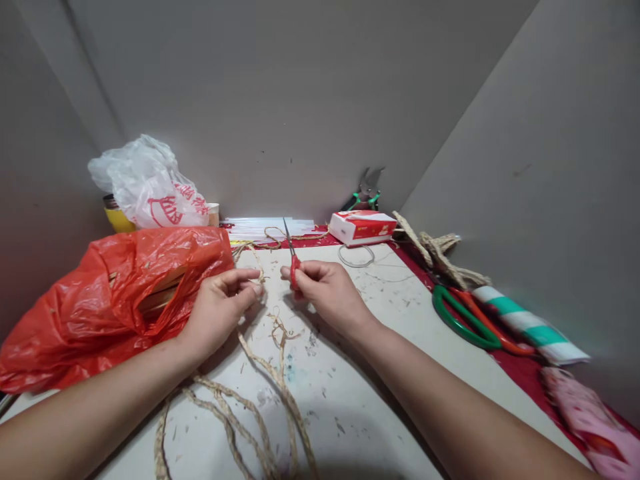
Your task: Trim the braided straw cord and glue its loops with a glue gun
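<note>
My right hand point(335, 293) grips a small pair of scissors point(293, 261) by the red handles, with the narrow blades pointing up and away from me. Opposite it, a short gap to the left, my left hand point(217, 303) pinches a tan straw cord point(261, 272) between thumb and forefinger. The cord's end is frayed, and part of it is hidden by the fingers. Below the hands, several lengths of braided straw cord point(285, 393) run toward me across the white board point(350, 407). One has a loose, tufted end point(281, 327).
At left lies a red plastic bag point(100, 300), with a white bag point(160, 193) behind. Clear sticks point(270, 229), a tissue box point(363, 227) and pruning shears point(369, 190) line the back wall. Large green-and-orange-handled scissors point(465, 323) and a striped roll point(530, 323) lie right.
</note>
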Motion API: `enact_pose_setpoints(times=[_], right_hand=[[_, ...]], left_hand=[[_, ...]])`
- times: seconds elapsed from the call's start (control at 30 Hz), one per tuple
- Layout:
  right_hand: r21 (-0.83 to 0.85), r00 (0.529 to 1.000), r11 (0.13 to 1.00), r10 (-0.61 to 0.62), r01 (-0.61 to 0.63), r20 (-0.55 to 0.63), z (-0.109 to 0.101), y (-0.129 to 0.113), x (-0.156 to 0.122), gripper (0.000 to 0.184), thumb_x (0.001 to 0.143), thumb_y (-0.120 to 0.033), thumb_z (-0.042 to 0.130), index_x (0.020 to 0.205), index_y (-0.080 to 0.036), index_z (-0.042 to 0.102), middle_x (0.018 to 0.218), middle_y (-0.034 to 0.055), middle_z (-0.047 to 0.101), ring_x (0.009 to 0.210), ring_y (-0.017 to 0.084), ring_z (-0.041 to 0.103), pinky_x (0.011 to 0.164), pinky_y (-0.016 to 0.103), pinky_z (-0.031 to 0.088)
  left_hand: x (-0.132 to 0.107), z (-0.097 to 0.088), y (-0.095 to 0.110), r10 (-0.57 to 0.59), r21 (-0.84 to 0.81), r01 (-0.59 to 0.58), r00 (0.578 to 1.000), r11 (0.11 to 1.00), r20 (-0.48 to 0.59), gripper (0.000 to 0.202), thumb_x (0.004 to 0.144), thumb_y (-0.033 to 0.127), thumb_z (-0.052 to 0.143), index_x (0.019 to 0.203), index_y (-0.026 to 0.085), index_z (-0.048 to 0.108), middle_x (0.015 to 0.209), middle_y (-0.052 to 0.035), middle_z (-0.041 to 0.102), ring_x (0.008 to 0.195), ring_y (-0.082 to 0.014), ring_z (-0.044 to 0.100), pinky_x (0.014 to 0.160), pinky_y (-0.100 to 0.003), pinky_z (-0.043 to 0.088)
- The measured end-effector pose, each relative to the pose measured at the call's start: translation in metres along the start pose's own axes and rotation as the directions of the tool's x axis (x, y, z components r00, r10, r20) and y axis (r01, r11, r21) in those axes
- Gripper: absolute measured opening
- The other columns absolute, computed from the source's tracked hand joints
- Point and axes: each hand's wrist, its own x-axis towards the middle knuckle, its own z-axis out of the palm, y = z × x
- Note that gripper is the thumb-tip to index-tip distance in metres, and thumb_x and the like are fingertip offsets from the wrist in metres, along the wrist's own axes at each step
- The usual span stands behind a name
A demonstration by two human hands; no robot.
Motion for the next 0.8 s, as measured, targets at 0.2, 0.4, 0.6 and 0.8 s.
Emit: enact_pose_setpoints(times=[0.2, 0.4, 0.6, 0.8], right_hand=[[0.246, 0.980, 0.948, 0.191, -0.199, 0.056, 0.001, -0.004, 0.000, 0.035, 0.065, -0.043, 0.071, 0.052, -0.017, 0.050, 0.039, -0.0045, 0.049, 0.034, 0.006, 0.037, 0.035, 0.019, 0.026], [0.186, 0.972, 0.955, 0.233, -0.233, 0.023, 0.004, -0.013, -0.003, 0.027, 0.064, -0.029, 0.067, 0.048, -0.017, 0.048, 0.036, -0.0047, 0.050, 0.033, 0.007, 0.044, 0.033, 0.016, 0.031], [0.404, 0.985, 0.898, 0.169, -0.173, 0.047, 0.004, -0.016, -0.001, 0.020, 0.066, -0.031, 0.068, 0.057, -0.014, 0.063, 0.050, 0.0003, 0.062, 0.040, 0.008, 0.052, 0.043, 0.018, 0.045], [0.597, 0.987, 0.787, 0.149, -0.157, 0.062, 0.005, -0.019, -0.004, 0.025, 0.058, -0.035, 0.078, 0.060, -0.015, 0.066, 0.054, -0.0011, 0.061, 0.045, 0.008, 0.054, 0.047, 0.019, 0.048]], left_hand=[[-0.010, 0.000, -0.007, 0.438, 0.469, -0.530, 0.848, 0.706, 0.298, 0.023, 0.081, 0.014, 0.056, 0.097, 0.014, 0.072, 0.086, -0.0091, 0.072, 0.076, -0.0173, 0.064, 0.071, -0.029, 0.049], [-0.018, -0.003, -0.009, 0.558, 0.548, -0.748, 0.653, 0.374, 0.512, 0.025, 0.084, 0.017, 0.054, 0.103, 0.016, 0.070, 0.071, -0.0084, 0.065, 0.066, -0.0186, 0.056, 0.063, -0.030, 0.044], [-0.025, 0.006, 0.009, 0.298, 0.250, -0.329, 0.942, 0.911, 0.152, 0.016, 0.081, 0.026, 0.061, 0.092, 0.020, 0.070, 0.081, -0.0061, 0.071, 0.071, -0.0168, 0.063, 0.068, -0.025, 0.047], [-0.014, 0.007, 0.012, -0.185, -0.285, 0.315, 0.896, 0.905, 0.403, 0.017, 0.080, 0.032, 0.064, 0.085, 0.015, 0.063, 0.070, -0.0041, 0.066, 0.053, -0.0095, 0.056, 0.053, -0.020, 0.045]])
